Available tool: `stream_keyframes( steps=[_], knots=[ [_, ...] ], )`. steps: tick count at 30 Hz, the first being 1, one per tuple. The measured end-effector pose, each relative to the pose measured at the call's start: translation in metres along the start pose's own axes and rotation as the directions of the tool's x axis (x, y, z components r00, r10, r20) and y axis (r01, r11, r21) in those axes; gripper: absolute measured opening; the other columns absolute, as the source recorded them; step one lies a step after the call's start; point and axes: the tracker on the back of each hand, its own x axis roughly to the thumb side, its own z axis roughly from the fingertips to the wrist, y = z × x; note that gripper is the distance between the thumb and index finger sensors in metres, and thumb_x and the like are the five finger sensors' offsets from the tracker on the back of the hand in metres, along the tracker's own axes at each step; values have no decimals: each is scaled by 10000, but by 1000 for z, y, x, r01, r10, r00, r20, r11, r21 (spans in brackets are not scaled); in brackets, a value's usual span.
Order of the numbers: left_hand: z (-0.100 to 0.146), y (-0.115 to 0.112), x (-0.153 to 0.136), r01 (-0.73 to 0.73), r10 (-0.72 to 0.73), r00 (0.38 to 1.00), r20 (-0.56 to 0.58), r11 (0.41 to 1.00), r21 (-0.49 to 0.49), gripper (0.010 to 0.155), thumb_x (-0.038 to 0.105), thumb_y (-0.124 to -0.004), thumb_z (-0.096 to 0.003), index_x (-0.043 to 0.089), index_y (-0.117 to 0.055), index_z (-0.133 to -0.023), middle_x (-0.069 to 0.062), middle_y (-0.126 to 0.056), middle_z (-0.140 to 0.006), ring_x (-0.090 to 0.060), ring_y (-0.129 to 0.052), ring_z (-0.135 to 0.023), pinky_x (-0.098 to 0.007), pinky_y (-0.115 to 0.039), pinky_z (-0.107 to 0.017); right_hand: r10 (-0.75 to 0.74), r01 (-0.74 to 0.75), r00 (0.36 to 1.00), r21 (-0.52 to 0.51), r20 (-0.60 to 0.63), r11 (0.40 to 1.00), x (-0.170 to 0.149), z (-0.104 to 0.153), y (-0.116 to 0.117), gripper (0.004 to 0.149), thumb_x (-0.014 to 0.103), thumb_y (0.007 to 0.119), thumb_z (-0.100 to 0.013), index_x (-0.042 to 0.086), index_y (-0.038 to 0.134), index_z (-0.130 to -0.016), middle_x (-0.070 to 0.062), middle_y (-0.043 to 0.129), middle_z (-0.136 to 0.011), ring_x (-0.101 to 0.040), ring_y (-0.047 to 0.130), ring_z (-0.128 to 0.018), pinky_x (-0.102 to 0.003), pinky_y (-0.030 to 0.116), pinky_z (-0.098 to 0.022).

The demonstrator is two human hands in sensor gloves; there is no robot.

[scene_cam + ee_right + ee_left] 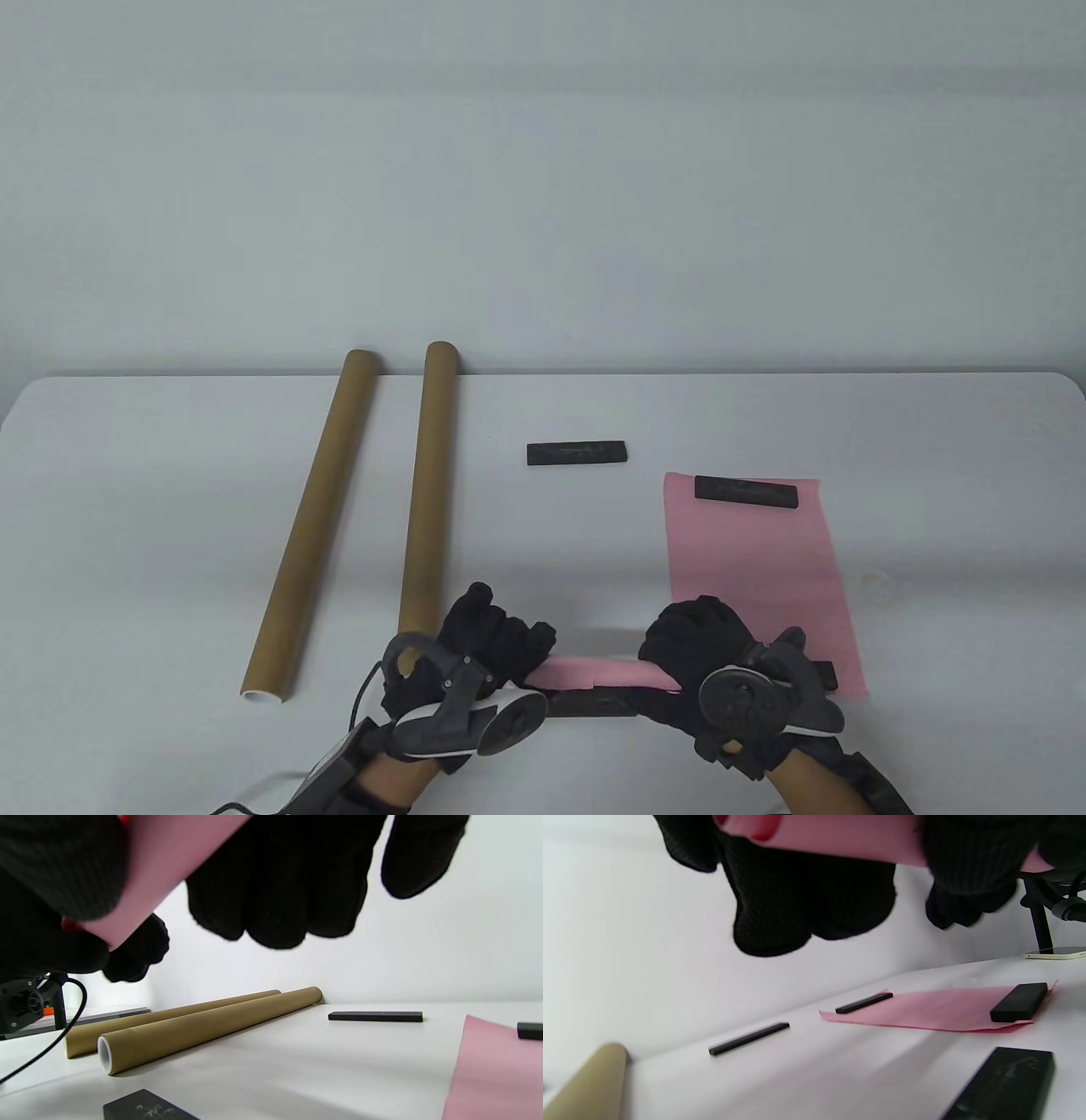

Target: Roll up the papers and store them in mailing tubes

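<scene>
A rolled pink paper (594, 673) is held level near the table's front edge, above the table. My left hand (501, 641) grips its left end and my right hand (691, 641) grips its right end. The roll also shows in the left wrist view (840, 836), with my fingers (806, 899) curled over it, and in the right wrist view (169, 861). Two brown mailing tubes (318, 518) (428, 484) lie side by side at the left, their open near ends toward me; they also show in the right wrist view (203, 1027).
A flat pink sheet (755, 577) lies at the right with a black weight bar (747, 491) on its far end and another (827, 675) at its near end. A loose bar (577, 452) lies mid-table. Another bar (594, 703) lies below the roll.
</scene>
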Motion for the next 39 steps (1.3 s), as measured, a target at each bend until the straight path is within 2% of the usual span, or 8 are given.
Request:
stream_keyframes(
  steps=[3,10,14,17,22,30,35,39],
  knots=[
    [-1,-3,-2,-62,62,998,6,998,-32,635,698,-718,-320,299,-894,-782,135,-1060,-477,-75,-1113,-411,-459,-759,-689,59,-59,998,8,32,998,6,0,2,697,567,905,-402,161,795,-958,-123,813,-994,-473,799,-948,-717,645,-667],
    [4,4,5,79,-81,996,26,994,77,706,646,-814,-343,342,-664,-962,101,-903,-829,-160,-978,-770,-501,-661,-726,29,-29,1000,56,7,998,3,-3,4,503,589,845,-429,179,976,-689,-88,1014,-730,-408,989,-755,-692,727,-615],
    [4,6,7,41,-43,998,36,997,61,587,643,-794,-352,344,-808,-857,126,-1010,-643,-99,-1070,-587,-466,-721,-704,-11,11,1000,56,3,998,3,-2,4,535,606,832,-426,161,987,-678,-104,1021,-724,-423,987,-752,-688,734,-608],
    [2,3,1,-22,22,1000,22,1000,14,600,672,-748,-341,320,-861,-814,132,-1049,-542,-79,-1105,-472,-455,-757,-689,66,-66,998,7,8,998,7,-1,2,627,560,877,-422,154,860,-900,-125,881,-928,-452,872,-885,-695,687,-646],
    [3,1,3,13,-12,1000,19,1000,-4,749,646,-854,-321,364,-637,-980,110,-940,-787,-144,-1019,-718,-490,-687,-726,58,-59,998,22,12,998,6,-2,3,535,554,843,-440,172,930,-805,-101,957,-832,-426,931,-829,-683,711,-633],
    [0,-3,-3,-17,15,1000,-27,998,-52,532,627,-809,-355,359,-845,-813,147,-1047,-577,-81,-1105,-524,-446,-753,-691,16,-16,1000,-14,-8,1000,6,-1,0,597,615,847,-412,169,936,-800,-102,968,-821,-424,942,-822,-661,737,-622],
    [2,-6,-25,-247,231,951,-206,967,-55,563,660,-755,-361,376,-821,-843,131,-1008,-698,-109,-1075,-639,-502,-723,-710,-261,208,952,-286,-158,935,-21,10,-18,903,640,878,-394,65,656,-1054,-198,737,-1029,-513,775,-944,-693,659,-653],
    [3,-4,-33,-455,442,872,-211,891,-12,595,685,-727,-358,384,-805,-865,93,-963,-784,-153,-1033,-711,-522,-707,-711,-536,461,819,-321,-205,827,-36,12,-10,957,651,897,-382,30,641,-1063,-231,720,-1040,-550,759,-946,-710,648,-641]
  ],
)
